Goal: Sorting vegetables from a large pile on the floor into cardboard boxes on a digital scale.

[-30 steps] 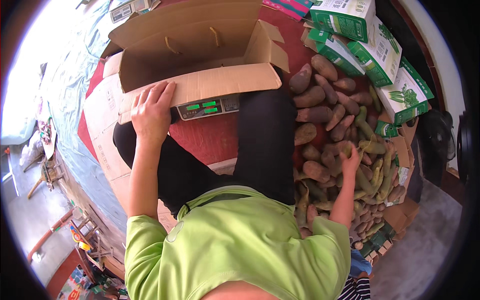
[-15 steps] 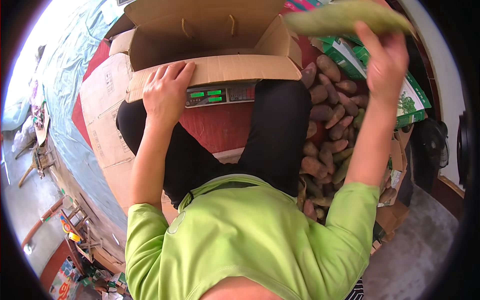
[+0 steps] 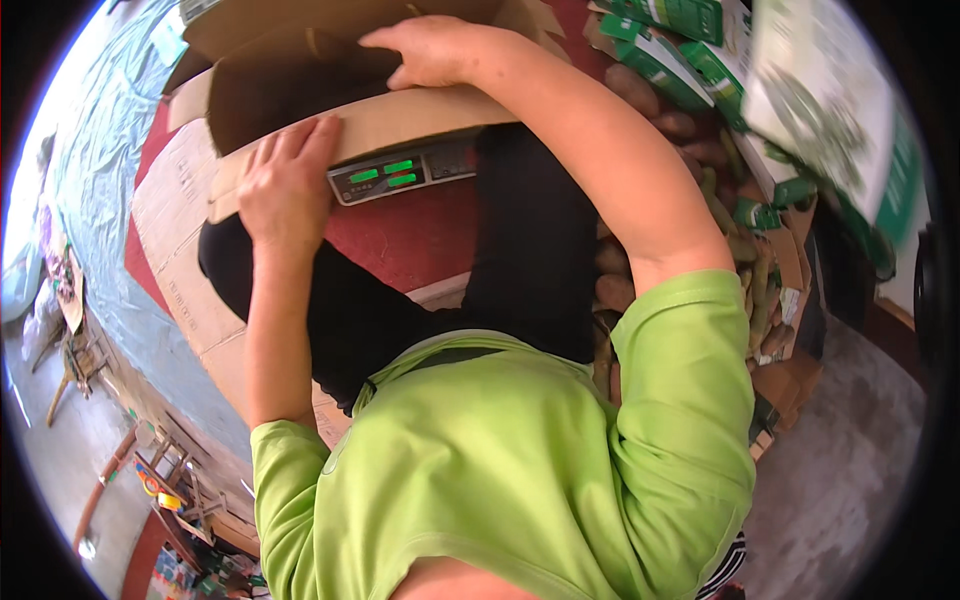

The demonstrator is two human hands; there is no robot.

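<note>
Left hand (image 3: 284, 188) on cardboard flap (image 3: 420, 118)

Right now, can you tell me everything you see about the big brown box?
The box looks like plain brown cardboard. Its top is open, and a blurry cord loop shows on the back wall. Inside is shadowy, with the bottom hidden. The front flap sticks out toward the person, above a scale with green displays. The left hand lies on that flap; the right hand is over the opening, maybe touching, maybe not.
</note>
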